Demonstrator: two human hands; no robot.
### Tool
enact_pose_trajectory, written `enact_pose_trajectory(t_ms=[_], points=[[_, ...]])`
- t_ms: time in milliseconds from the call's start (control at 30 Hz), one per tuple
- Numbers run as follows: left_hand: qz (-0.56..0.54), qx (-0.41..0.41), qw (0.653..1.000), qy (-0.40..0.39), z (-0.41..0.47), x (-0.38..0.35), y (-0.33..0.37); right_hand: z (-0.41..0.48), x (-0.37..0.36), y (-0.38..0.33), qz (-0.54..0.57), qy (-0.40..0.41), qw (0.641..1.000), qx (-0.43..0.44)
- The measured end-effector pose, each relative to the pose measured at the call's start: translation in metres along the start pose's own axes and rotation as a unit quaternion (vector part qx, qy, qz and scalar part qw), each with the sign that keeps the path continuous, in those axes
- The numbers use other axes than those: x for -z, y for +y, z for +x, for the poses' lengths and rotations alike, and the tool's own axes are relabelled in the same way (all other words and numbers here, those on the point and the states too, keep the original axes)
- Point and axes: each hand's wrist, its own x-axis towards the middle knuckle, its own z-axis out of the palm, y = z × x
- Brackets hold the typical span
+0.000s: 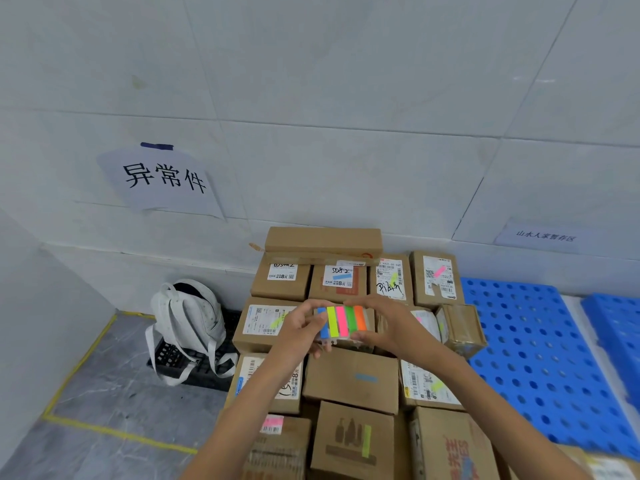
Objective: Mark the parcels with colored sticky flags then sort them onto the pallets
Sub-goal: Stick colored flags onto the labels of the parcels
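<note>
From the head camera I see my left hand (300, 329) and right hand (382, 325) pinching a pad of sticky flags (342, 322) between closed fingers above stacked parcels (351, 379), most already flagged, while the blue pallet (526, 344) beside them sits bare, so sorting seems unstarted.

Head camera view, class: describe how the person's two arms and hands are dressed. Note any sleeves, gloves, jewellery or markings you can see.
Both forearms come in from the bottom edge bare, with no sleeves in view. The left hand and right hand wear no gloves. No watch, bracelet, ring or marking shows on either wrist or hand, though some fingers are partly hidden.
</note>
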Motion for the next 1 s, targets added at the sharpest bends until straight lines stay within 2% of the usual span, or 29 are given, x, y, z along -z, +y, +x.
enact_pose_trajectory(t_ms=[533,633,900,1000], points=[[-0.003,0.008,1.0,-0.006,-0.001,-0.001,0.0,-0.005,0.007,-0.007,0.036,-0.016,0.999,-0.025],[-0.006,0.013,1.0,-0.012,-0.001,-0.002,0.001,-0.005,0.006,-0.008,0.035,0.008,0.999,-0.015],[-0.027,0.022,0.999,-0.032,0.001,-0.007,0.003,0.002,-0.012,-0.02,-0.109,0.059,0.99,0.062],[-0.033,0.017,0.999,-0.038,0.002,-0.008,0.004,0.006,-0.019,-0.02,-0.167,0.059,0.982,0.064]])
